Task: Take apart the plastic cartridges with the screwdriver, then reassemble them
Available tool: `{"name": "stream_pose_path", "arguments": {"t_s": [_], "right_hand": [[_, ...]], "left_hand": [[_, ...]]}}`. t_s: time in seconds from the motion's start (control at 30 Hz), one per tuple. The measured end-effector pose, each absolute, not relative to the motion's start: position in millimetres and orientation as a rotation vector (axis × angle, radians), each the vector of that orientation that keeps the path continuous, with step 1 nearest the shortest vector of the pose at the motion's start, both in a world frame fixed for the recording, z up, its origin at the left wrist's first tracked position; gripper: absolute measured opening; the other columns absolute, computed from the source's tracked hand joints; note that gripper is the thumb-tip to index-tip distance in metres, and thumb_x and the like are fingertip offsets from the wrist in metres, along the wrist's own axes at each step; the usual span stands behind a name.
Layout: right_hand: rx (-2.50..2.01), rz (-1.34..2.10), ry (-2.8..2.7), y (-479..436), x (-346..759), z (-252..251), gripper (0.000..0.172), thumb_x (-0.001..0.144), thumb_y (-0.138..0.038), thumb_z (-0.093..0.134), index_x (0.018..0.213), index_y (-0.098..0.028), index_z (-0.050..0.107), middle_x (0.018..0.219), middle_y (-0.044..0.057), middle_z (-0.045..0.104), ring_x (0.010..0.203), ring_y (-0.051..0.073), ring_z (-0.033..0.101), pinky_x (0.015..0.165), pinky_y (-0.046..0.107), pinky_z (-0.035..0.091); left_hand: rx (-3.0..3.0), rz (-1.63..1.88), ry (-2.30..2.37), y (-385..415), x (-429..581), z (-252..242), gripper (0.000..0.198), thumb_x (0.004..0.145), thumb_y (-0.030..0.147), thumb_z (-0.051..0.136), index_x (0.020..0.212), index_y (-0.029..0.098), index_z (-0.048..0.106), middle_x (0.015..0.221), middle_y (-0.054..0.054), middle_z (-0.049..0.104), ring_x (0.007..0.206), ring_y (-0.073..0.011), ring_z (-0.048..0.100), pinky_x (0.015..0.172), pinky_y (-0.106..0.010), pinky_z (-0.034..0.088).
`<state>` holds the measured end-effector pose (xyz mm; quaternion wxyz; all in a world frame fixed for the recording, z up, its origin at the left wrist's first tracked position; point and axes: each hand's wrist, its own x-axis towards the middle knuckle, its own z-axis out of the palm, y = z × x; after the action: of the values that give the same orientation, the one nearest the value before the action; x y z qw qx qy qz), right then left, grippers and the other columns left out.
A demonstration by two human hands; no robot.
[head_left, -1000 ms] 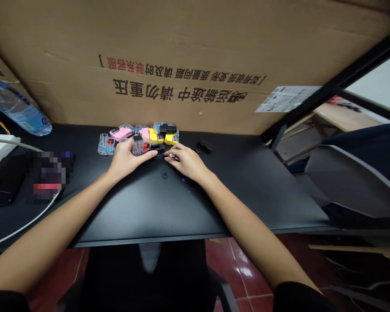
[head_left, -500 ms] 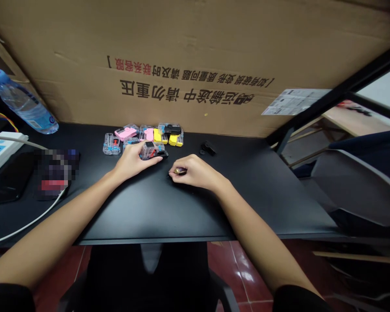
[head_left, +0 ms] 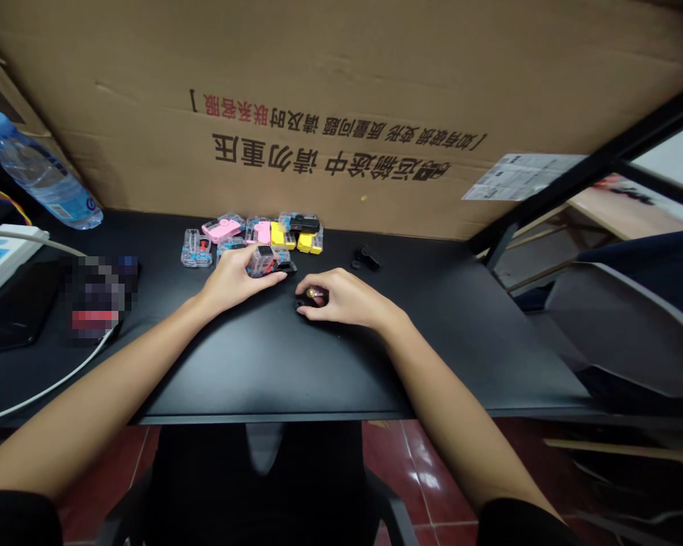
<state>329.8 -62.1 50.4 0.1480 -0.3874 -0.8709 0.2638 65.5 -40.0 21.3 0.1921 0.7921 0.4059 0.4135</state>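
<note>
My left hand [head_left: 236, 282] is closed around a clear plastic case [head_left: 266, 260] with red and black parts inside, close to the table top. Its thumb lies along the near side. Just to the right, my right hand [head_left: 341, 297] curls over a small black piece with a gold-coloured end [head_left: 314, 293], its thumb and forefinger apart at the tips. The palm covers much of that piece, and its kind cannot be made out. Behind the left hand are several similar clear cases [head_left: 196, 249], some with pink parts [head_left: 223, 229] or yellow parts [head_left: 283, 236].
A loose black part [head_left: 366, 258] lies right of the cases. A cardboard sheet [head_left: 341, 68] stands along the back of the black table [head_left: 250, 364]. At left are a water bottle [head_left: 51, 186], a power strip [head_left: 5, 254], a dark phone [head_left: 20, 307] and a pale cable [head_left: 51, 409].
My right thumb and forefinger have spread from a pinch, showing more of the black piece beneath. The left hand keeps its hold on the case. The view has shifted slightly.
</note>
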Motion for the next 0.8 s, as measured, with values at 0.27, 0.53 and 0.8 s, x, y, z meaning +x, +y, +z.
{"name": "stream_pose_path", "arguments": {"t_s": [0.27, 0.53, 0.8], "right_hand": [[-1.217, 0.737, -2.495, -59.5, 327.2, 42.3, 0.013, 0.085, -0.025, 0.075, 0.097, -0.019, 0.078, 0.072, -0.003, 0.065, 0.061, 0.012, 0.052, 0.064, 0.025, 0.036], [-1.509, 0.482, -2.242, -22.9, 387.8, 40.7, 0.021, 0.079, -0.034, 0.07, 0.087, -0.016, 0.075, 0.068, -0.001, 0.063, 0.061, 0.014, 0.052, 0.066, 0.029, 0.04], [-1.668, 0.459, -2.052, -7.0, 430.2, 33.2, 0.031, 0.075, -0.039, 0.068, 0.089, -0.013, 0.077, 0.071, 0.002, 0.064, 0.066, 0.015, 0.05, 0.066, 0.032, 0.041]], "left_hand": [[2.229, 1.157, 1.134, -39.7, 66.1, 20.4, 0.036, 0.091, 0.051, 0.082, 0.103, 0.017, 0.076, 0.097, -0.007, 0.083, 0.086, -0.0258, 0.078, 0.084, -0.037, 0.062], [2.253, 1.179, 1.116, -42.2, 66.5, 24.3, 0.035, 0.092, 0.05, 0.081, 0.104, 0.018, 0.076, 0.096, -0.006, 0.083, 0.083, -0.0238, 0.077, 0.082, -0.036, 0.063], [2.275, 1.162, 1.105, -40.7, 65.3, 21.3, 0.036, 0.093, 0.05, 0.081, 0.107, 0.018, 0.076, 0.099, -0.008, 0.084, 0.087, -0.0252, 0.079, 0.083, -0.037, 0.063]]}}
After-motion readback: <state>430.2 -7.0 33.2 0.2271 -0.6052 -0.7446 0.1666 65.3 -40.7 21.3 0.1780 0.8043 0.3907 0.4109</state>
